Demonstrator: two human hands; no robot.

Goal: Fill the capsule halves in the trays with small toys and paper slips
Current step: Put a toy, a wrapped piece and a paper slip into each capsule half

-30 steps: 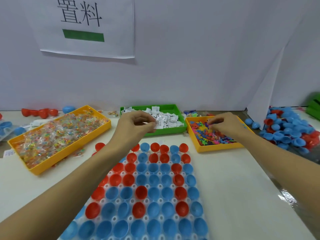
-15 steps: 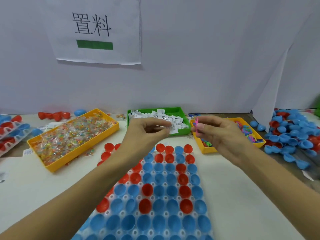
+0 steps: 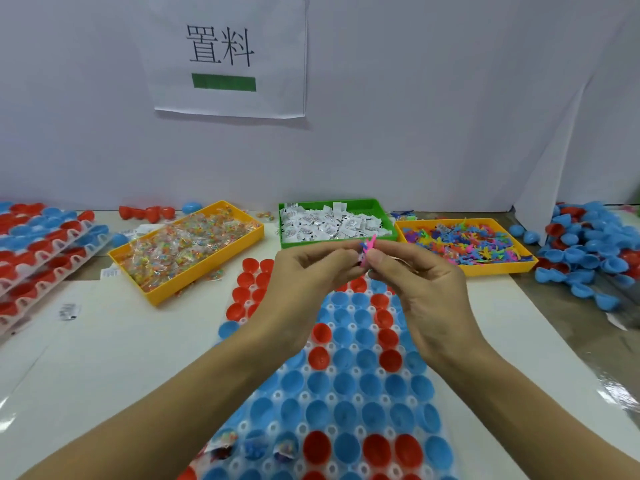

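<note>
Seen from the head camera, a person's left hand [image 3: 304, 282] and right hand [image 3: 419, 289] meet fingertip to fingertip above a clear tray [image 3: 304, 396] of blue and red capsule halves [image 3: 346, 382], together pinching a small pink and blue toy [image 3: 367, 244]; whether the left hand also holds a paper slip cannot be told. Beyond the hands, along the white wall, sit a yellow tray of wrapped sweets [image 3: 187, 247], a green tray of paper slips [image 3: 332, 221] and a yellow tray of small toys [image 3: 467, 242]. A few capsule halves at the tray's near left edge already hold items [image 3: 254, 448], loose capsule halves [image 3: 588, 251] are heaped at far right, and stacked filled trays [image 3: 38, 244] lie at far left.
</note>
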